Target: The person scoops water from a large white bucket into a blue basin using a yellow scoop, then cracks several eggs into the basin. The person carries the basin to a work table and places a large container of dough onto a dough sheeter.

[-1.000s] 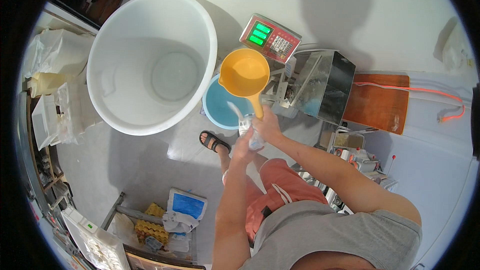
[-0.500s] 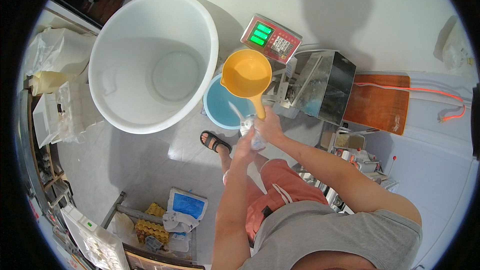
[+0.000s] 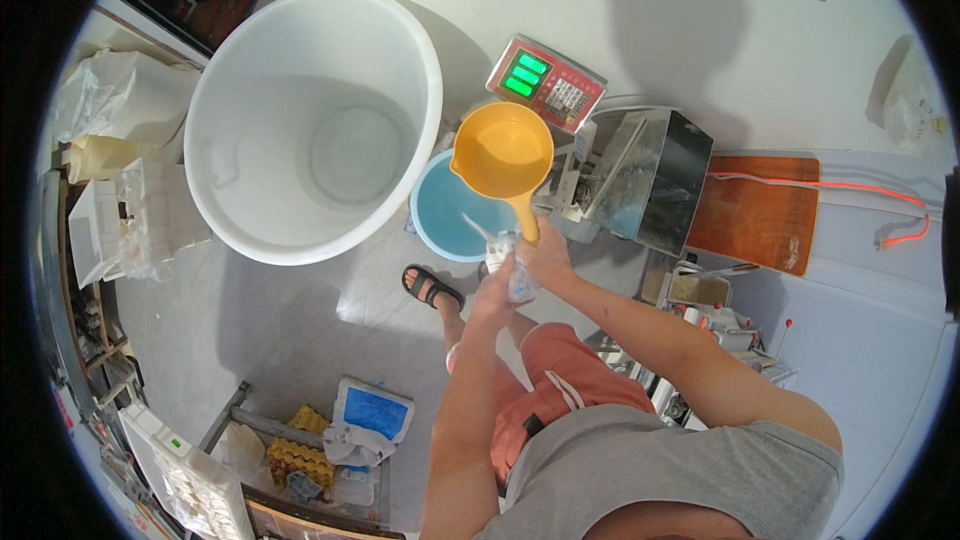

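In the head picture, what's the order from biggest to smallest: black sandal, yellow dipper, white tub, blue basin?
1. White tub
2. Blue basin and yellow dipper: unsure, since the nearer dipper partly hides the basin
3. Black sandal

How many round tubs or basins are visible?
2: the large white tub at upper left and the smaller blue basin beside it, partly covered by the yellow ladle; others may be hidden.

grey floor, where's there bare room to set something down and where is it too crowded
The widest bare patch is the grey floor between the white tub and the yellow trays, left of the black sandal. It is crowded around the blue basin, with the tub, scale, metal box and orange dipper close by in view.
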Tool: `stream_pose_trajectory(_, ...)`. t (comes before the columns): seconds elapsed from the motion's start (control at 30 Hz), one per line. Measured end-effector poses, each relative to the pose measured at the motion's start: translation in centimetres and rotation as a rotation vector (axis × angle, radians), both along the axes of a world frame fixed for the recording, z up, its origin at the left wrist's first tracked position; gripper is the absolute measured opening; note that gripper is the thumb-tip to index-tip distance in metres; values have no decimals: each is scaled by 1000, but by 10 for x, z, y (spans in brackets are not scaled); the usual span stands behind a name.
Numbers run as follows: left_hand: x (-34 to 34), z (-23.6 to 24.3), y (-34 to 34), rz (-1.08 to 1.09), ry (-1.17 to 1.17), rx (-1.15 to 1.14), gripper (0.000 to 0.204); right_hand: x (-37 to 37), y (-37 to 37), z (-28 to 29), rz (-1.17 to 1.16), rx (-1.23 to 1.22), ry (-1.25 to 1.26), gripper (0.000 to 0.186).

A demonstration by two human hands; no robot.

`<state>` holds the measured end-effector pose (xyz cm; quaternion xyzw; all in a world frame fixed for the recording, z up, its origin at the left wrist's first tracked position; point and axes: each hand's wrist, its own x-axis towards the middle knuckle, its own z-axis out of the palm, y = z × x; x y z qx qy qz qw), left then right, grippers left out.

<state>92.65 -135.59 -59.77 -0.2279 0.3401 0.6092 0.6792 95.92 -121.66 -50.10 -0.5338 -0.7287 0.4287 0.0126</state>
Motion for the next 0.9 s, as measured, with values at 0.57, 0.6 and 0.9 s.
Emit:
stream_pose_trajectory(0.57,-34,40,-2,-324,943,-165,59,62,-2,5,7,-13,136,45)
stream_pose_trajectory(0.6,-33,34,-5,-311,1001,-159,58,66,-3,4,-17,-75,131,48)
stream_pose_trajectory(0.9,-30,66,-8,-300,1325,-118,59,79,-7,4,-86,-148,250,31)
